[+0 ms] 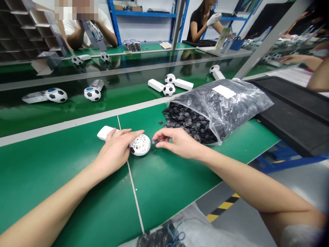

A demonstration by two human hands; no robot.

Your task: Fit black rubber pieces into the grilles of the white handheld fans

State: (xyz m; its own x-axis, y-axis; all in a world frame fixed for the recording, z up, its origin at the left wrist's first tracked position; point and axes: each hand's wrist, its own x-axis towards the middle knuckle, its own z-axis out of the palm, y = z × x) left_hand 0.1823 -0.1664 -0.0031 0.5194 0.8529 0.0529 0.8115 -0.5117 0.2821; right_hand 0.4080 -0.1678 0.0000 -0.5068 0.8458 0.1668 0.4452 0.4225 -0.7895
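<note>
A white soccer-ball-shaped device (140,145) with an open lattice top lies on the green table, its white handle (105,132) pointing left. My left hand (116,145) rests over the handle and the ball's left side, fingers wrapped round them. Just right of the ball, my right hand (172,141) pinches a small dark piece (155,141) between thumb and fingertips. Behind that hand, many black pieces (189,120) spill from the mouth of a clear plastic bag (231,103). One loose black piece (160,122) lies beside the pile.
A metal rail (84,120) borders the dark green belt (123,99) carrying several ball-shaped devices (169,90). At right is a black tray (295,113). Across the belt sit two people; another person's arm (302,60) reaches in at the right. A slanted grey post (272,37) stands behind the bag.
</note>
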